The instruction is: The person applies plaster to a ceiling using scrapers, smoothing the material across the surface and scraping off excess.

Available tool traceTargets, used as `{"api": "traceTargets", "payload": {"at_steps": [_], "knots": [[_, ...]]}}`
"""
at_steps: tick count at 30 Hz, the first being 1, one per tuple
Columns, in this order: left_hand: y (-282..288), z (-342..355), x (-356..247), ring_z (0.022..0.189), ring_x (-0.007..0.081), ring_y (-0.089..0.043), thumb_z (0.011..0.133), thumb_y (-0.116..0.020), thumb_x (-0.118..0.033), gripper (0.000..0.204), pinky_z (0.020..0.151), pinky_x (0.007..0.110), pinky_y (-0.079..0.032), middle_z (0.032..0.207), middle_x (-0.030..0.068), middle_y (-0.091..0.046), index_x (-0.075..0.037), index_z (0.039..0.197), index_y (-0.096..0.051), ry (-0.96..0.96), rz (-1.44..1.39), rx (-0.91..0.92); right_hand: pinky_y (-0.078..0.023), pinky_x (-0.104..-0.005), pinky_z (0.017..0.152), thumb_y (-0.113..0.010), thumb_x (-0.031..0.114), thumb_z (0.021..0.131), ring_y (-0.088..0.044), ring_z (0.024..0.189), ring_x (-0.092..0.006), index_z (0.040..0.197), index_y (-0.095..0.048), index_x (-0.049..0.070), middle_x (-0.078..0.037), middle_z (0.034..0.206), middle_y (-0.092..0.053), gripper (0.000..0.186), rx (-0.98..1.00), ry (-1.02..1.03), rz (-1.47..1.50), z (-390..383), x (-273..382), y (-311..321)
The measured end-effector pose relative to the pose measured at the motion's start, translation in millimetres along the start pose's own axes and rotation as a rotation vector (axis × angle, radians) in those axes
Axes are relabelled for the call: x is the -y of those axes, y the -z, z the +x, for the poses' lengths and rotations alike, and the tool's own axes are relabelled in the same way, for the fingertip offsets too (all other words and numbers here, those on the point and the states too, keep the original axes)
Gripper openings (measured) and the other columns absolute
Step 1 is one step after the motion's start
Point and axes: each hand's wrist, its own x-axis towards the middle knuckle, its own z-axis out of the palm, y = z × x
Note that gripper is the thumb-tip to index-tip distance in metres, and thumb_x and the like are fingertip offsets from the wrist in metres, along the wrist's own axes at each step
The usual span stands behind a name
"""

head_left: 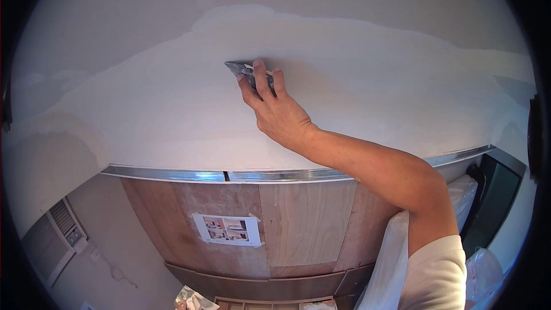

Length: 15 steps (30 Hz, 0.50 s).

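My right hand reaches up to a plastered surface, its fingers closed on a grey metal putty knife that lies almost flat against it. The surface has a broad whitish layer of compound, with a greyer area above. At the bottom edge my left hand shows only in part, closed on a flat, compound-smeared blade or board; its exact shape is cut off by the frame.
Below are a metal track, plywood panels with a taped paper sheet, an air conditioner, wooden shelving, a dark screen-like panel and plastic-covered items at right.
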Motion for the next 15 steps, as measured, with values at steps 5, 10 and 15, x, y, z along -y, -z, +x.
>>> {"api": "traceTargets", "payload": {"at_steps": [5,10,15], "knots": [[-3,11,4,0.093,0.0251,-0.071,0.106,-0.061,-0.035,0.042,0.074,0.040,-0.059,0.114,0.0100,-0.073,0.001,0.126,-0.068,-0.080,0.072,0.100,-0.031,-0.0717,0.105,-0.077,0.031,0.080,-0.031,0.142,-0.0607,0.089,-0.082,0.012,-0.016,0.159,-0.042,0.022,-0.013,-0.060,-0.012,-30,-10,-12],[24,34,9,0.089,0.0260,-0.071,0.104,-0.063,-0.036,0.039,0.071,0.040,-0.059,0.110,0.0100,-0.074,-0.004,0.125,-0.069,-0.550,0.917,0.150,-0.040,-0.0697,0.102,-0.077,0.026,0.080,-0.026,0.141,-0.0632,0.089,-0.081,0.010,-0.019,0.160,-0.039,0.019,-0.016,-0.109,0.042,-75,-30,-29],[1,47,2,0.089,0.0254,-0.071,0.101,-0.066,-0.034,0.038,0.072,0.040,-0.059,0.109,0.0103,-0.074,-0.005,0.125,-0.069,-0.426,0.952,-0.064,-0.045,-0.0703,0.097,-0.076,0.022,0.080,-0.026,0.140,-0.0647,0.091,-0.081,0.008,-0.019,0.160,-0.039,0.018,-0.041,-0.137,0.032,-124,-56,-47]]}}
